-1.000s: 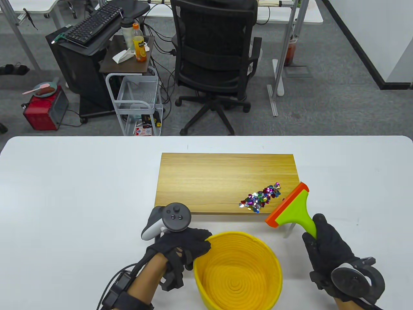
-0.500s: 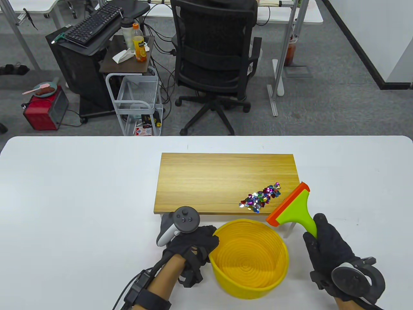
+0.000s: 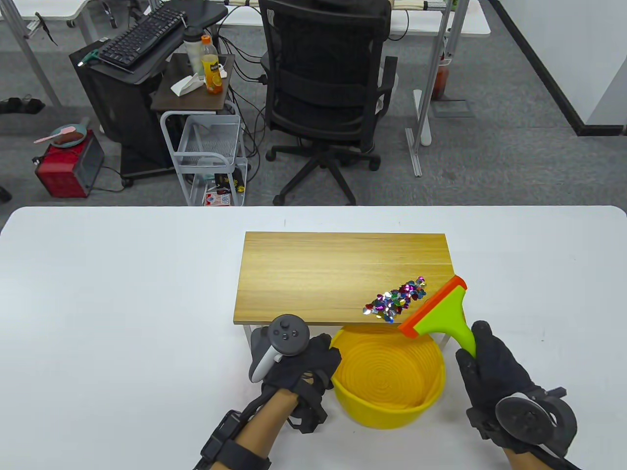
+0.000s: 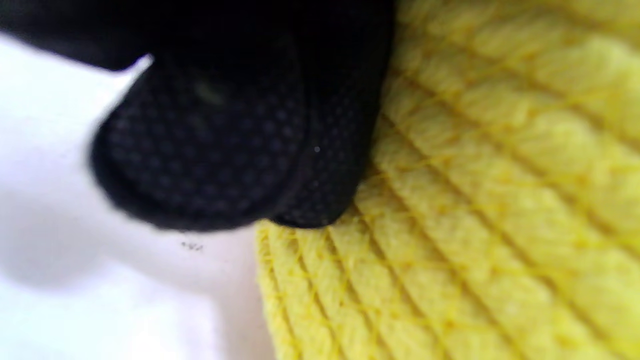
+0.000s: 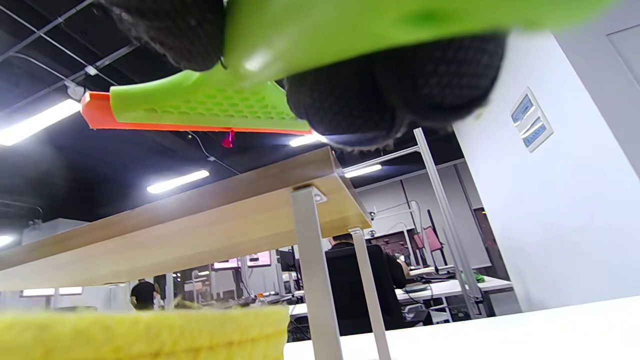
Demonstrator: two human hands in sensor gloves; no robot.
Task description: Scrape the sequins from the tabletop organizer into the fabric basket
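A pile of shiny coloured sequins (image 3: 397, 301) lies near the front right corner of the raised wooden organizer shelf (image 3: 318, 274). The yellow woven fabric basket (image 3: 392, 406) sits on the table, its far rim tucked under the shelf's front edge below the sequins. My left hand (image 3: 306, 364) grips the basket's left rim; the left wrist view shows fingers (image 4: 225, 150) against the yellow weave (image 4: 475, 200). My right hand (image 3: 490, 372) grips the handle of a green scraper with an orange blade (image 3: 433, 308), held just right of the sequins above the shelf's corner. The scraper (image 5: 200, 105) also shows in the right wrist view.
The white table (image 3: 122, 293) spreads wide on both sides of the shelf. The shelf stands on thin metal legs (image 5: 312, 270). Beyond the table's far edge are an office chair (image 3: 328, 98) and a small cart (image 3: 205, 156).
My left hand has slid the basket forward and to the right, from the open table to under the shelf's front edge. My right hand has moved the scraper slightly left, toward the sequins.
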